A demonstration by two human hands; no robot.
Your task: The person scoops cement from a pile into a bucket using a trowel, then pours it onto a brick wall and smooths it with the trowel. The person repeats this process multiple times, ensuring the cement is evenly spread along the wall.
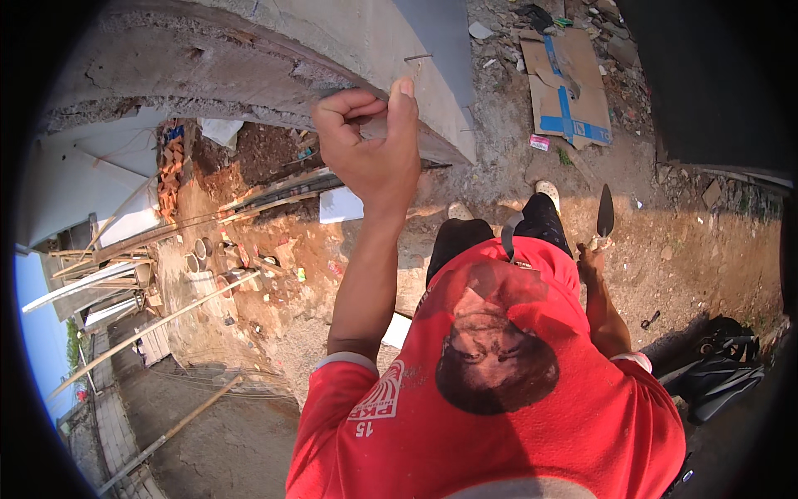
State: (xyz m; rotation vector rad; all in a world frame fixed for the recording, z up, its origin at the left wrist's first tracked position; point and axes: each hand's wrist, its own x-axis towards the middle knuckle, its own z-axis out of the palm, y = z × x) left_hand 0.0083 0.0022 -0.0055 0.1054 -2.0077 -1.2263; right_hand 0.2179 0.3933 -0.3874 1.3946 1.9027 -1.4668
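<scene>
My left hand (370, 141) is raised at the edge of a grey concrete wall (374, 41), its fingers curled and one digit pointing up along the surface. That fingertip lies just below a thin nail (418, 57) that sticks out of the wall. Whether anything small sits between these fingers I cannot make out. Down at my right side, my right hand (593, 252) is closed round the handle of a trowel (606, 212). The trowel's dark, pointed blade faces away from me, and its handle is mostly hidden by the hand.
Flattened cardboard (573, 91) with blue tape lies on rubble ahead. Stacked bricks (171, 166) and a long bamboo pole (158, 333) are on the left. A dark motorbike-like object (719, 362) stands at the right. White board (341, 205) lies below my left wrist.
</scene>
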